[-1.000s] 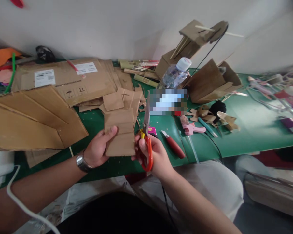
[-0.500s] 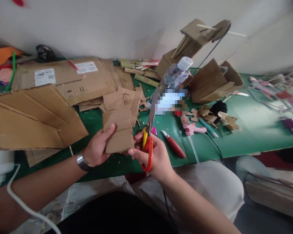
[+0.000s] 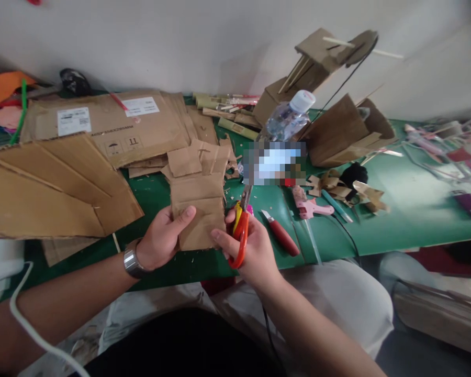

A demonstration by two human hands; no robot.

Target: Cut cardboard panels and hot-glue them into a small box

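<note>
My left hand (image 3: 163, 238), with a metal watch at the wrist, grips a small brown cardboard piece (image 3: 200, 212) from its left edge, thumb on top. My right hand (image 3: 251, 248) is closed through the orange handles of a pair of scissors (image 3: 239, 230), whose blades point up and away just right of the cardboard. The right index finger reaches out and touches the cardboard's lower right corner. Both hands are held over the near edge of a green table (image 3: 396, 214).
Flattened cardboard sheets (image 3: 63, 183) and boxes cover the table's left half. A red-handled knife (image 3: 280, 238), a pink glue gun (image 3: 308, 207), a water bottle (image 3: 286, 118), cardboard scraps and a cardboard model (image 3: 329, 52) lie to the right. A white cable (image 3: 27, 319) crosses my left arm.
The cardboard piece has shifted slightly right and toward the scissors. The scissors have tipped forward so less of the blades shows, and my right index finger now touches the cardboard.
</note>
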